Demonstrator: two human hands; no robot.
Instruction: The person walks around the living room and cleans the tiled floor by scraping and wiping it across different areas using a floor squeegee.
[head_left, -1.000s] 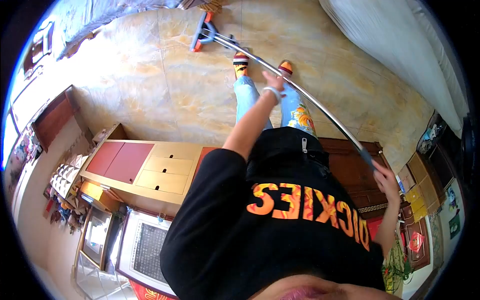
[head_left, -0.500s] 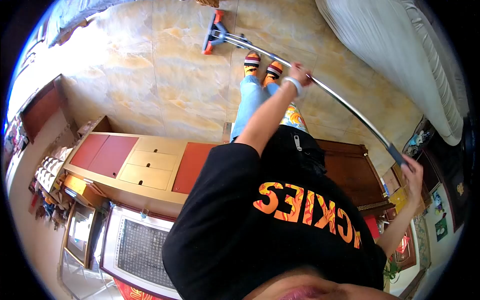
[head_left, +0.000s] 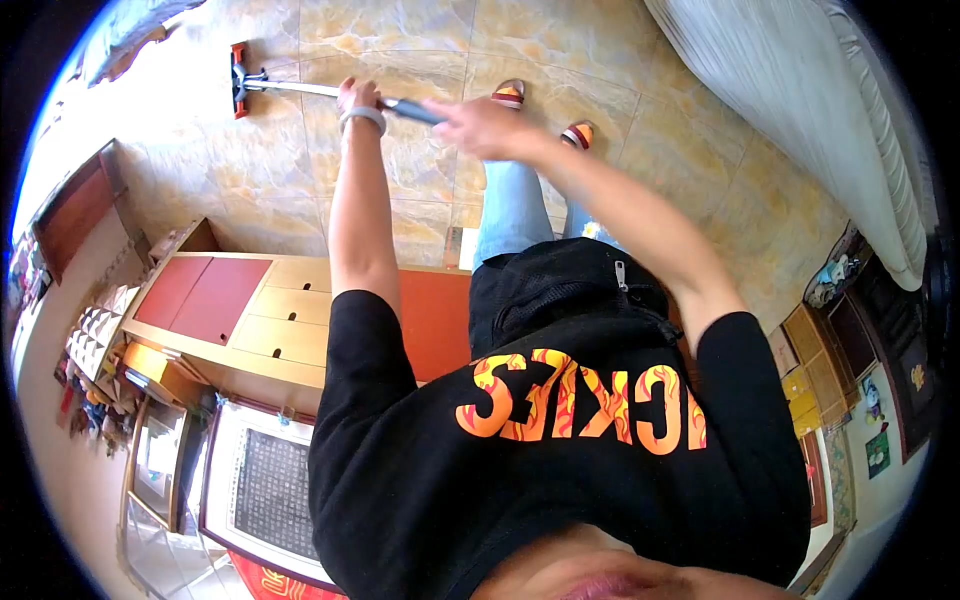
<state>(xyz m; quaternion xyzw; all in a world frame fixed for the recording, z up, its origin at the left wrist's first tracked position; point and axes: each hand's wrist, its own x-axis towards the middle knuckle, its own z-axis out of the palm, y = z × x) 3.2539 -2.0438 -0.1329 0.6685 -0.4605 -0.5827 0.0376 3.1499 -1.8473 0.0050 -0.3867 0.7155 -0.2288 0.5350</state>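
Observation:
A mop (head_left: 298, 87) with a silver pole reaches out to my left. Its narrow dark head (head_left: 238, 80), with orange-red ends, rests on the tiled floor. My left hand (head_left: 360, 96), with a pale band at the wrist, is closed around the pole just below the dark grey grip (head_left: 412, 109). Closed on the upper end of that grip is my right hand (head_left: 480, 127), slightly blurred by motion. Both arms stretch forward, the right one crossing in front of my body. My feet in striped slippers (head_left: 509, 93) stand apart behind the pole.
Marbled tiles (head_left: 400, 225) cover the floor. A pale draped cover (head_left: 775, 110) hangs along the right. To the left stand a low cabinet (head_left: 290, 300) with red and yellow fronts and a brown wooden panel (head_left: 78, 212). Bluish fabric (head_left: 130, 35) lies at the far left.
The mop head has slid left across the floor. My left hand has moved left with the pole, and my right hand has swung from the far right to beside it. My feet have shifted.

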